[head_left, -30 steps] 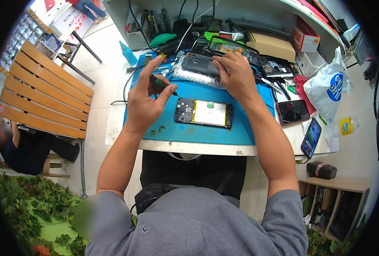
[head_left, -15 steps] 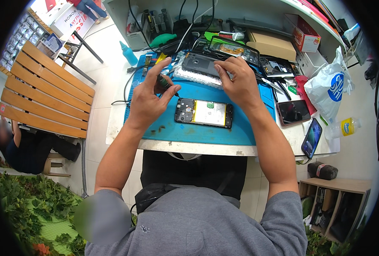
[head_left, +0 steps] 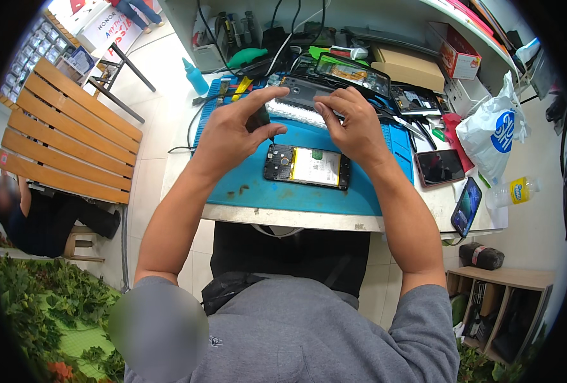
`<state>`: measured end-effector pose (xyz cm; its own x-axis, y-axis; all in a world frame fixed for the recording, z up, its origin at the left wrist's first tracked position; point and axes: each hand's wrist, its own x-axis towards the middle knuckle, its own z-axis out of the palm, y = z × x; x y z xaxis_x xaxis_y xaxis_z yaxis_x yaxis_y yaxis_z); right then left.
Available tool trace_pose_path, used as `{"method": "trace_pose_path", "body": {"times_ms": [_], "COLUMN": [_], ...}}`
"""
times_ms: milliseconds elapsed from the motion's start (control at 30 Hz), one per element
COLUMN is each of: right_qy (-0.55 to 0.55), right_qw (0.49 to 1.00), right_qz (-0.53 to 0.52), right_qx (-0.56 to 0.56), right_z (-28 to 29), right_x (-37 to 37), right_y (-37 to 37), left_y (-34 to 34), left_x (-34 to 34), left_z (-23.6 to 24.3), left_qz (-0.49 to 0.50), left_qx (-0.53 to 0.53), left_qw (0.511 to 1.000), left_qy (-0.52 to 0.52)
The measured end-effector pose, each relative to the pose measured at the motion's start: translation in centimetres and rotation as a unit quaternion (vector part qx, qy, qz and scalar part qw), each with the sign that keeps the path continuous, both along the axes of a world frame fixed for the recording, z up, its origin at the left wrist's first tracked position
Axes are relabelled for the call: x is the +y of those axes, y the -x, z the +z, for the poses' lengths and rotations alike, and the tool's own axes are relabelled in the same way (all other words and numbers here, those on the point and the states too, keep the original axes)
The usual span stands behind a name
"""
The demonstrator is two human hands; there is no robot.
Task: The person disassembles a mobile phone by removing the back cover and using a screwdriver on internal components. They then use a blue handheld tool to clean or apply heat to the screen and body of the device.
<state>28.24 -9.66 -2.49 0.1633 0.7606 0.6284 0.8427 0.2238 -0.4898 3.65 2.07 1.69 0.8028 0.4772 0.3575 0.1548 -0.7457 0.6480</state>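
Both hands raised over blue work mat (head_left: 309,195) on tabletop (head_left: 296,218). Left hand (head_left: 229,137): thumb and fingers curled, pinching a small dark part (head_left: 258,119) at the fingertips; index finger stretched out toward the right. Right hand (head_left: 353,124): fingers bent, tips pointing left, nothing seen held; whether it touches anything underneath, can't tell. Opened phone (head_left: 307,166) w/ back cover off lies flat on mat, long side left-right, just below and between both hands; left end near left thumb, right end under right palm edge. Behind hands: more phone parts, cables. Right of mat: dark phone (head_left: 440,167), second phone (head_left: 466,206) near edge, white plastic bag (head_left: 491,131).
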Motion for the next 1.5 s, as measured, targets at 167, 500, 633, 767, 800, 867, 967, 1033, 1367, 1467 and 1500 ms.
{"method": "trace_pose_path", "body": {"times_ms": [167,500,633,767,800,867,967,1033,1367,1467,1500], "right_qy": [0.006,0.031,0.035,0.034,0.029,0.029,0.047,0.061,0.053,0.02,0.006], "right_qw": [0.999,0.997,0.996,0.994,0.993,0.99,0.985,0.983,0.987,0.99,0.99], "right_qz": [0.028,0.067,0.076,0.1,0.109,0.133,0.152,0.156,0.142,0.137,0.136], "right_qx": [-0.014,-0.039,-0.04,-0.036,-0.033,-0.042,-0.066,-0.078,-0.049,-0.031,-0.027], "right_z": [0.1,-0.6,-0.7,-0.8,-1.1,-1.3,-1.5,-1.7,-1.4,-1.9,-2.1], "right_x": [-0.1,0.0,-0.1,-0.1,0.0,0.0,0.0,-0.1,-0.1,0.6,1.0], "right_y": [0.5,1.2,1.5,2.2,2.4,2.9,3.6,3.7,4.2,4.1,3.8], "left_y": [-0.3,0.6,0.7,0.4,0.3,0.3,0.3,0.6,0.9,0.4,0.3], "left_x": [0.6,0.8,0.6,1.1,1.1,1.0,0.7,0.7,0.7,0.2,0.1], "left_z": [-0.3,0.9,2.1,1.1,1.0,0.7,0.2,0.1,-1.9,-1.8,-1.8], "left_qz": [-0.025,-0.024,-0.022,-0.049,-0.046,-0.038,-0.033,-0.033,0.037,0.048,0.055], "left_qx": [-0.05,0.005,0.066,-0.005,-0.002,-0.012,-0.03,-0.007,-0.152,-0.195,-0.209], "left_qw": [0.998,1.0,0.996,0.998,0.998,0.998,0.999,0.999,0.987,0.977,0.974], "left_qy": [0.043,0.015,0.047,-0.045,-0.039,-0.038,-0.021,0.039,0.025,0.067,0.072]}}
